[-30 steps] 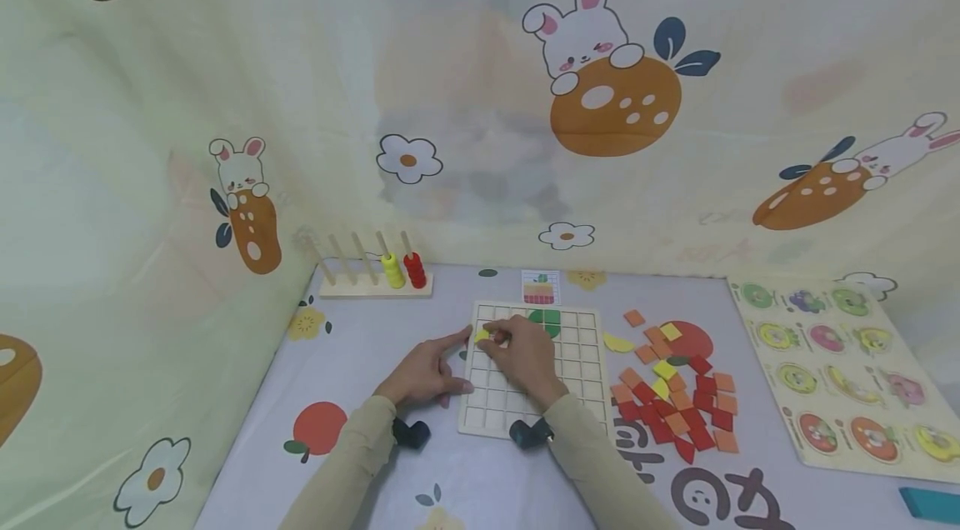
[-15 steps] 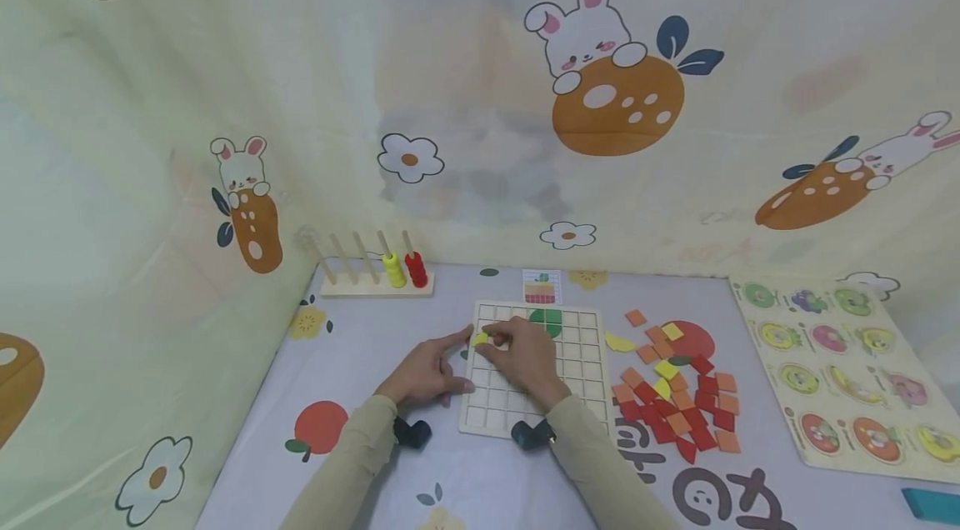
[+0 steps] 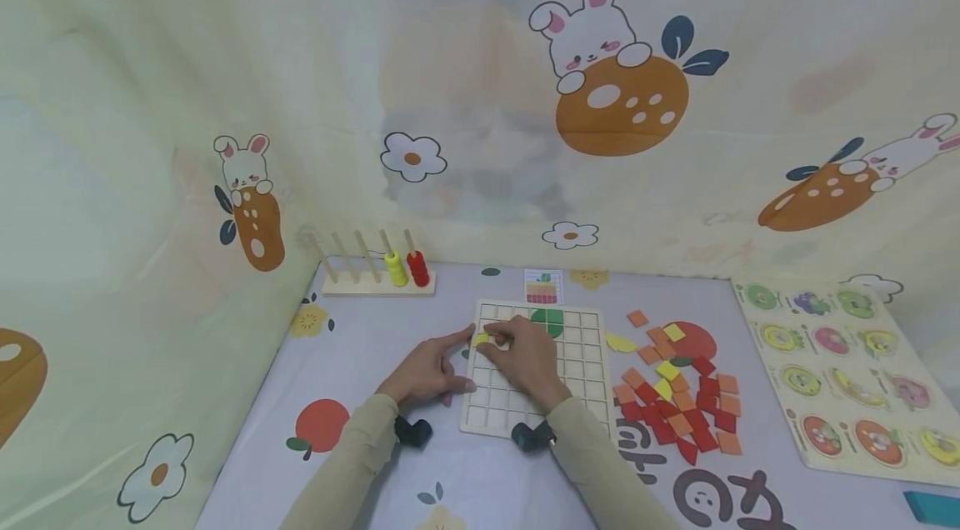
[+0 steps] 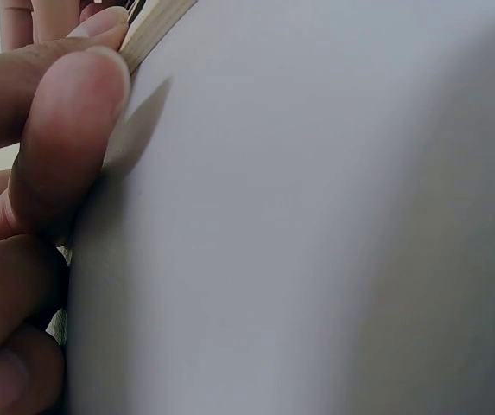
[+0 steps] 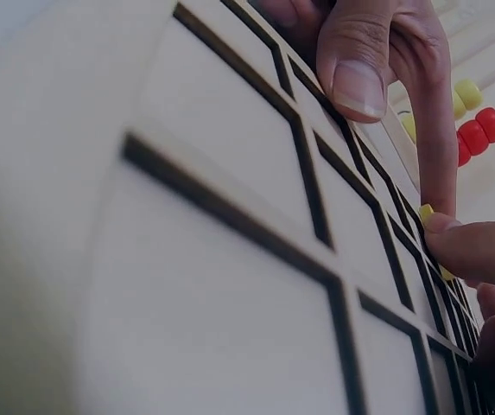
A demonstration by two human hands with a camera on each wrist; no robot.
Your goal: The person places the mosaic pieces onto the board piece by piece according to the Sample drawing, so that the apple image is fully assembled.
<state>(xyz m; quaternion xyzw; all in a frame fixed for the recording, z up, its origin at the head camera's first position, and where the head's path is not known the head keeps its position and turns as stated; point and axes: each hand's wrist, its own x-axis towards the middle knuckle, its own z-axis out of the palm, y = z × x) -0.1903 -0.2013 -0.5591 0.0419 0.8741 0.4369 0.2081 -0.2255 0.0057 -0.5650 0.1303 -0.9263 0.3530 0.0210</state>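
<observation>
A wooden grid board (image 3: pixel 585 376) lies flat on the table, with green pieces (image 3: pixel 556 322) in its upper middle cells. My right hand (image 3: pixel 528 353) is over the board and pinches a small yellow tile (image 3: pixel 480 339) at its left column. In the right wrist view, the thumb (image 5: pixel 480 251) presses on that tile; its far side is hidden. My left hand (image 3: pixel 426 370) steadies the board's left edge, index finger stretched forward and thumb apart from it. The left wrist view shows its fingers (image 4: pixel 70 130) against the board's side.
Loose red, orange and yellow tiles (image 3: pixel 678 422) lie right of the board. Behind it are a picture card (image 3: pixel 542 287) and a peg stand (image 3: pixel 378 287) with yellow and red beads. A fruit puzzle board (image 3: pixel 825 376) and a teal block (image 3: pixel 932 507) lie far right.
My right fingers shift slightly at the left column, still pinching the yellow tile. The left hand stays at the board's edge. The head view drifts a little.
</observation>
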